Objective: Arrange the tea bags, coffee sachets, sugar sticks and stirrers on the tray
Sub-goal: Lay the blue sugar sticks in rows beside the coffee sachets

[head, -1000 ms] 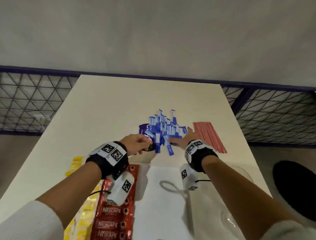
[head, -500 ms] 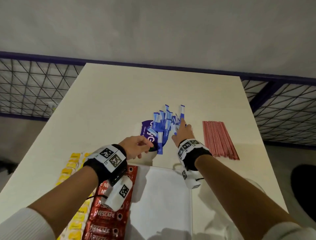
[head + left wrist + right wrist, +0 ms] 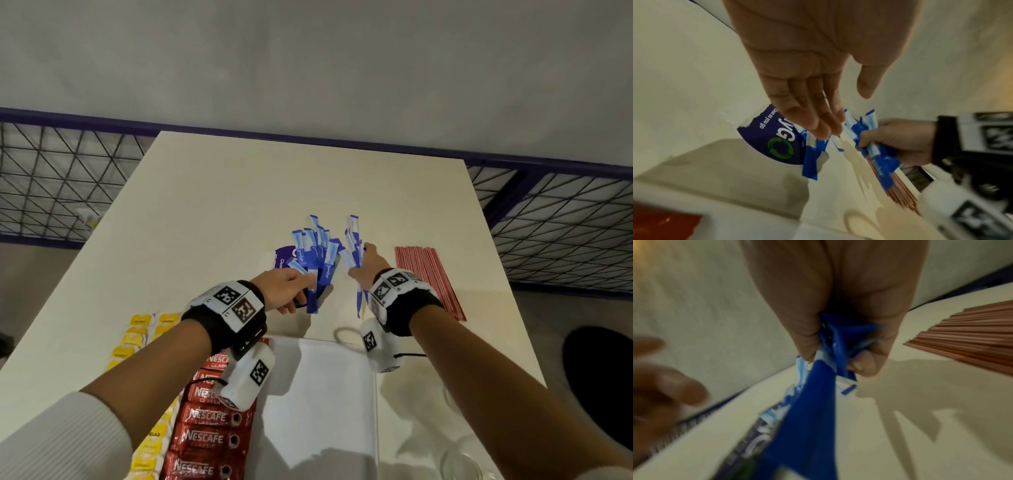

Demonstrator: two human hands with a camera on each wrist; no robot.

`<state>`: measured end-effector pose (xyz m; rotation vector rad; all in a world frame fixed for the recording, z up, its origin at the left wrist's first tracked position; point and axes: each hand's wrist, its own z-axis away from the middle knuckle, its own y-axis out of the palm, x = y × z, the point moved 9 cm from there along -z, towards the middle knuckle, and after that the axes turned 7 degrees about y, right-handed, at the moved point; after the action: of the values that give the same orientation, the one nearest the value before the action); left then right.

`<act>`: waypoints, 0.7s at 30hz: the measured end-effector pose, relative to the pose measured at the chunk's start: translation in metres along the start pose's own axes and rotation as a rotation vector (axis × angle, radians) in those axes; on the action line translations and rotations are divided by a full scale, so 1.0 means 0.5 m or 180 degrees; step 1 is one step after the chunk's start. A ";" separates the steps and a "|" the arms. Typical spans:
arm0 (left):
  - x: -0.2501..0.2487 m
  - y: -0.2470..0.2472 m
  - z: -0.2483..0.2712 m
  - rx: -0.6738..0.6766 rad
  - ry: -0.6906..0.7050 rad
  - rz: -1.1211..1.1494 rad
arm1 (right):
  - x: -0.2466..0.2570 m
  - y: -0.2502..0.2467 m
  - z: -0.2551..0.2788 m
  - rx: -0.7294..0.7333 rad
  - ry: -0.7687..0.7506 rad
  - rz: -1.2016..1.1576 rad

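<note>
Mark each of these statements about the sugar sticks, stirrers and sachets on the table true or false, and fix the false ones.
1. The right hand grips a bunch of blue-and-white sugar sticks. True.
2. The left hand clutches the red stirrers. False: its fingers are straight at the sugar sticks; the stirrers lie untouched.
3. The red Nescafe coffee sachets lie beside the yellow tea bags. True.
4. The stirrers stand in a cup. False: they lie flat on the cream table.
</note>
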<state>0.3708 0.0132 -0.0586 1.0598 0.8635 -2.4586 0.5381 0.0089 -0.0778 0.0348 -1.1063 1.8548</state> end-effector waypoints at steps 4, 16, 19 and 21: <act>-0.024 0.032 -0.001 0.0064 -0.0051 0.0624 | 0.016 0.014 0.072 0.0176 -0.0353 -0.0360; -0.067 0.120 0.079 0.0447 -0.0208 0.2371 | 0.050 0.080 0.198 0.0448 -0.0652 -0.0866; -0.043 0.124 0.097 0.0140 -0.0309 0.2617 | 0.050 0.111 0.229 0.0726 -0.0596 -0.0918; -0.027 0.126 0.110 0.0001 -0.0381 0.2695 | 0.049 0.130 0.242 0.0931 -0.0574 -0.1002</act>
<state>0.3819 -0.0695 -0.0441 0.9889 0.2715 -1.7719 0.4284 -0.0680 -0.0390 0.5249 -0.8807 1.7336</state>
